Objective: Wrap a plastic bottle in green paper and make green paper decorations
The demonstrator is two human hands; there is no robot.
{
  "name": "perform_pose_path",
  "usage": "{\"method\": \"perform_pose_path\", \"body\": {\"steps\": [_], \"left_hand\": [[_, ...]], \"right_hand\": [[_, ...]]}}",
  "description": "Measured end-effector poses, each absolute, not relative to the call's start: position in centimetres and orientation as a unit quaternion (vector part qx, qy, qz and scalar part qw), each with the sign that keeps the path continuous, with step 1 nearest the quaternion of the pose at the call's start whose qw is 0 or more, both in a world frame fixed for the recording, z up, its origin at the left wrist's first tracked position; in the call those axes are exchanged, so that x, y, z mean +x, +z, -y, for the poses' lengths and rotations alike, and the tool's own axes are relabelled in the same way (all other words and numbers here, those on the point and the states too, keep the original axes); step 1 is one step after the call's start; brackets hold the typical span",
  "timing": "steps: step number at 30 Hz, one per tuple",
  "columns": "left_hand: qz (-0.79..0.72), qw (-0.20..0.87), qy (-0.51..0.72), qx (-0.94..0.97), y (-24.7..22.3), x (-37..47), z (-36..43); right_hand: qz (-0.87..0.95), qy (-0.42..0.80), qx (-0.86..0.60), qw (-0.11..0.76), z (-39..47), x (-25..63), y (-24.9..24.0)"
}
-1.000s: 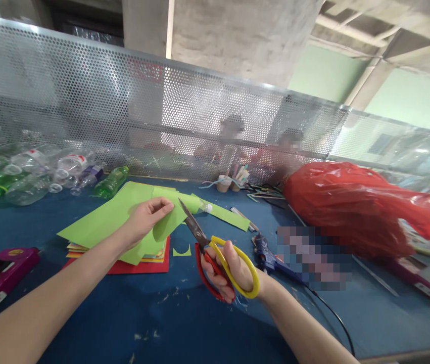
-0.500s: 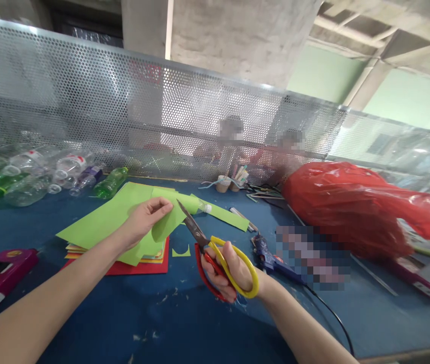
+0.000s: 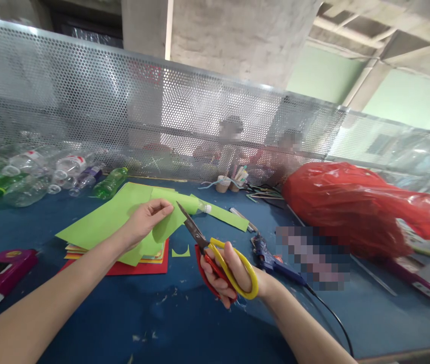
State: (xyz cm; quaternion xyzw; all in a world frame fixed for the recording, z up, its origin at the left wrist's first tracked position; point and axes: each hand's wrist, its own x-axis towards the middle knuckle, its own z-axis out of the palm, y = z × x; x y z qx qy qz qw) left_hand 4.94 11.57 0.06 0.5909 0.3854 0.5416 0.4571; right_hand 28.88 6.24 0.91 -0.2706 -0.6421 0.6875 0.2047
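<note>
Fingers (image 3: 166, 208) of the left hand (image 3: 142, 218) are pinched together on a piece of green paper (image 3: 169, 222), which is held over the right edge of the paper stack (image 3: 104, 217). To the right of this stack, the right hand (image 3: 242, 270) is closed around the scissors (image 3: 196, 233), with the thumb at the yellow loop. The blades look almost together, and their tip points toward the left fingertips, so I judge a nick of the skin to be the main danger, if the blades advance carelessly. The held piece is curved and seems thin; a loose pinch could let it bend away, and a cut would then run crooked. Beyond the right part of the stack lies a bottle (image 3: 202, 206) wrapped in green; a push too far might scratch its wrapping. On the desk (image 3: 154, 313), farther right of the stack, is a glue gun (image 3: 266, 255); the right forearm (image 3: 301, 323) could perhaps brush it or drag its cord (image 3: 332, 309). Whether it is hot, I cannot tell.
</note>
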Motion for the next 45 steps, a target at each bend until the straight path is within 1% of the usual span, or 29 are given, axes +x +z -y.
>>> {"method": "perform_pose_path", "body": {"steps": [9,19,28,35,45], "left_hand": [[-0.396,0.446,0.529,0.603,0.06,5.23,-11.28],[-0.389,0.454,0.524,0.606,0.05,5.21,-11.27],[-0.381,0.471,0.521,0.601,0.32,5.25,-11.02],[-0.384,0.459,0.524,0.606,0.06,5.13,-11.35],[-0.389,0.455,0.534,0.597,-0.2,5.21,-11.42]], "right_hand": [[0.632,0.704,-0.261,0.192,-6.6,29.0,0.37],[0.645,0.688,-0.273,0.19,-6.62,29.0,0.62],[0.668,0.66,-0.275,0.209,-6.53,28.81,0.77],[0.682,0.639,-0.272,0.232,-6.5,28.91,0.39],[0.661,0.665,-0.253,0.24,-6.59,28.61,0.22]]}}
